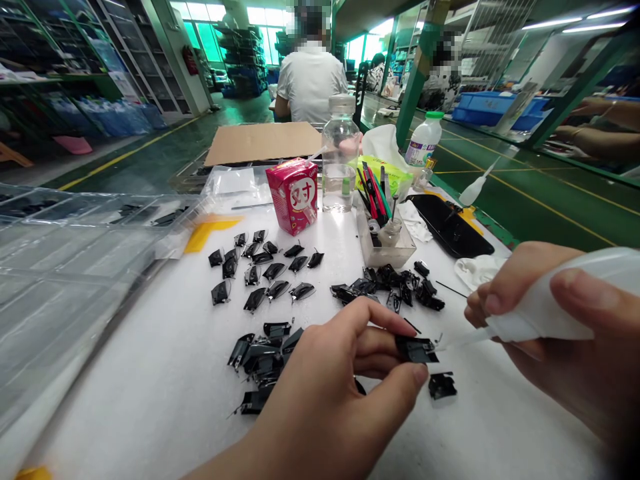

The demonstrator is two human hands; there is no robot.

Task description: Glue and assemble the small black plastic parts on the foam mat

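Green factory floor (530,200) with yellow lines beyond the bench, a person in a white shirt (310,80) sitting on the far side, and right in front of us a broad white foam mat (150,413). A big clear plastic tray (65,267) runs along the mat's left edge, and a cardboard sheet (263,143) lies at the far end. Up there stand a water bottle (341,153), a pink carton (293,197) and a clear box of tools (385,243), with a black panel (450,225) off to the right. Across the mat, black parts (265,267) sit in 3 groups: neat rows at the far left, a heap near the box, and a heap by the left hand (320,393). That hand's thumb and fingers are clenched on a single black part (416,350), pinching it up off the mat. The right hand (545,320) is wrapped around a white squeeze bottle (565,300), aiming its thin nozzle (463,339) at the part's right end. It looks like contact, though that fine tip is hard to judge against the white. Work in hand: nozzle meets part, held above the mat. A loose part (443,387) sits just below, with white mat open toward the near edge and the tray.
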